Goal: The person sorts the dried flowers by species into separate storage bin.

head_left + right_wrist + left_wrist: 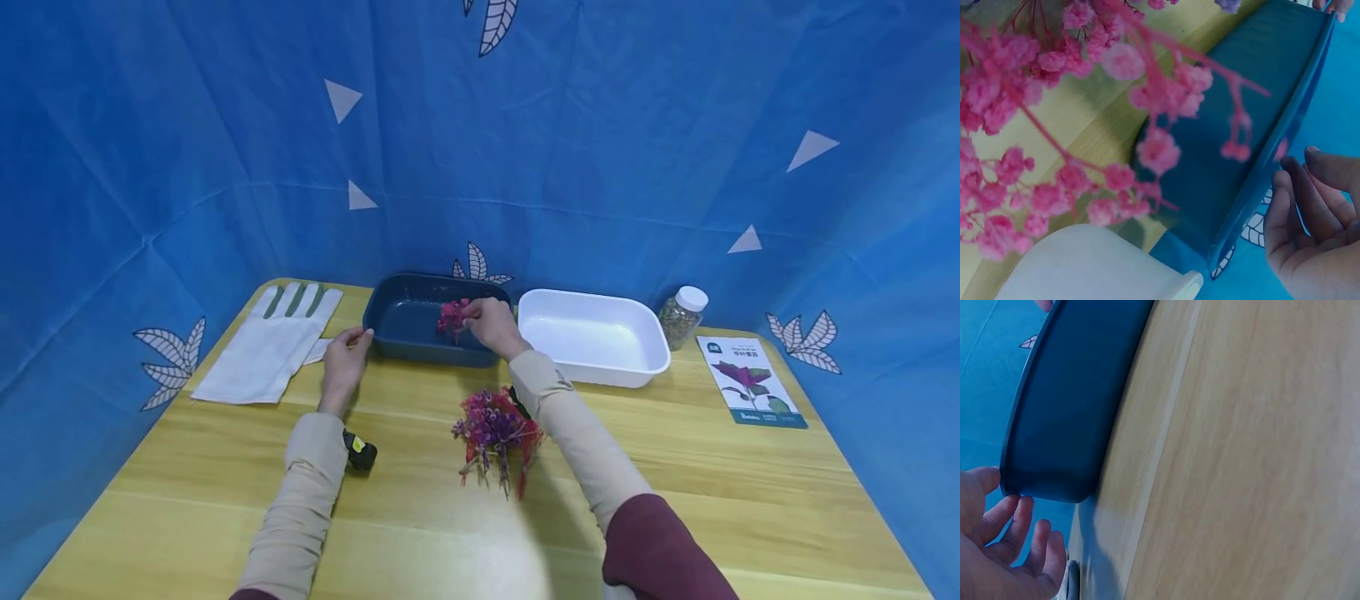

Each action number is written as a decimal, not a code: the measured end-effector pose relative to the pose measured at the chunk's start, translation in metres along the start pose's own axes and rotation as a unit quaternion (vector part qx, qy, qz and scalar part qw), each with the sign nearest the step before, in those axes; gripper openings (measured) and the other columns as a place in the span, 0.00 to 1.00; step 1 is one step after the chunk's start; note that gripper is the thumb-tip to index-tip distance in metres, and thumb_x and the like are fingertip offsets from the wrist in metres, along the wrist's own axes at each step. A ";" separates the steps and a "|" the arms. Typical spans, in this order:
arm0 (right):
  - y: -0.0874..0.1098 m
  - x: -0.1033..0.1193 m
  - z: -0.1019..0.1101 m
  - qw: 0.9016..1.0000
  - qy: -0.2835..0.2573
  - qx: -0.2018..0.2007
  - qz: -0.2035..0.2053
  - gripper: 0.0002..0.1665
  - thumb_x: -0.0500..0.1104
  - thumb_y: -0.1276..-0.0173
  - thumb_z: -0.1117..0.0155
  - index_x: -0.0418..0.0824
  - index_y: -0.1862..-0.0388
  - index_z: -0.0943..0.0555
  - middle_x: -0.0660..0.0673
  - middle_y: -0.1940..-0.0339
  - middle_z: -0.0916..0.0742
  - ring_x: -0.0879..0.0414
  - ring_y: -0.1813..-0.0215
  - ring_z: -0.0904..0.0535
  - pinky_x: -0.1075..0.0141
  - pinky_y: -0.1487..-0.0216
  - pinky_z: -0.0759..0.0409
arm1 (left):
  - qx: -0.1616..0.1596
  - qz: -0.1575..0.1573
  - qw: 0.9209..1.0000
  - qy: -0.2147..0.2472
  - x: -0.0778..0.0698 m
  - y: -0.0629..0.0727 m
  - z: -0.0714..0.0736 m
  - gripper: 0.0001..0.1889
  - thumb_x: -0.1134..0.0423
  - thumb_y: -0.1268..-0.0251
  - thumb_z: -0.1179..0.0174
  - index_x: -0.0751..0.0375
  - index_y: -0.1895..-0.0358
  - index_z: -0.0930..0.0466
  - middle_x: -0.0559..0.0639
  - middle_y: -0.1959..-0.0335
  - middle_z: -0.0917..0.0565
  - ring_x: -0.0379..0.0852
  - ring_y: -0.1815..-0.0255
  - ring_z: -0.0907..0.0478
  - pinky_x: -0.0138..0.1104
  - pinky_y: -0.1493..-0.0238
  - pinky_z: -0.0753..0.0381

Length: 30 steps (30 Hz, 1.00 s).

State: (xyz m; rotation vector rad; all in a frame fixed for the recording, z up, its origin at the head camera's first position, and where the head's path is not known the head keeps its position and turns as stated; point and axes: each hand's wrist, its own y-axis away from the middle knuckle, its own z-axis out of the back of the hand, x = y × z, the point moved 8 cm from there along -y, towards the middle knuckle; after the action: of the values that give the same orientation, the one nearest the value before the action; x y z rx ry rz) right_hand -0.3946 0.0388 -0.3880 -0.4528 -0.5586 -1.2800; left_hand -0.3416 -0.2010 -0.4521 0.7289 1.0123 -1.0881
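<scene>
At the left front corner of a dark blue plastic tub (435, 353), my left hand (343, 367) pinches the rim; in the left wrist view the thumb (987, 478) lies on the rim, with fingertips against the outer wall. My right hand (492, 325) reaches over the tub's right part, holding a small sprig of pink flowers (452, 317) between thumb and fingers. Below it on the table lies a bunch of purple and pink dried flowers (491, 425). Its pink blossoms (1072, 181) fill the near part of the right wrist view.
A white plastic tub (596, 333) stands right of the dark one. Beyond it are a white-lidded jar (681, 318) and a flower-printed packet (752, 383). White gloves with green fingertips (258, 354) lie at the left. A blue cloth backdrop (637, 167) rises behind the table.
</scene>
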 end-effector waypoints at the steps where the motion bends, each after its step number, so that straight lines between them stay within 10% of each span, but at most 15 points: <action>1: 0.000 0.000 0.001 1.000 -0.002 0.000 -0.001 0.12 0.36 0.31 0.41 0.34 0.52 0.17 0.39 0.55 0.13 0.49 0.53 0.17 0.60 0.53 0.19 | 0.000 0.000 1.000 0.001 0.000 0.000 0.000 0.25 0.53 0.27 0.51 0.69 0.38 0.29 0.64 0.46 0.24 0.56 0.48 0.27 0.42 0.51 0.28; 13: 0.014 -0.001 0.022 0.999 -0.046 -0.018 0.004 0.11 0.39 0.31 0.40 0.35 0.55 0.17 0.40 0.57 0.13 0.49 0.56 0.17 0.57 0.54 0.20 | -0.010 -0.009 1.000 0.006 -0.001 -0.001 0.000 0.24 0.55 0.27 0.51 0.71 0.39 0.29 0.66 0.47 0.24 0.57 0.46 0.27 0.43 0.48 0.28; 30: 0.081 -0.030 0.054 0.984 -0.140 -0.110 -0.008 0.13 0.44 0.33 0.37 0.37 0.57 0.15 0.41 0.60 0.13 0.51 0.63 0.22 0.60 0.59 0.24 | -0.005 -0.015 1.000 0.015 -0.001 0.001 -0.001 0.24 0.55 0.27 0.51 0.72 0.38 0.30 0.68 0.46 0.25 0.59 0.44 0.28 0.45 0.44 0.28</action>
State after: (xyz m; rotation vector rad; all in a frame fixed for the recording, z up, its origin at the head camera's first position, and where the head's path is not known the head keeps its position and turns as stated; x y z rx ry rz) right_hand -0.3290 0.1129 -0.3646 -0.8225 -0.6601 -1.3072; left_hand -0.3410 -0.1999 -0.4517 0.7261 1.0559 -1.0995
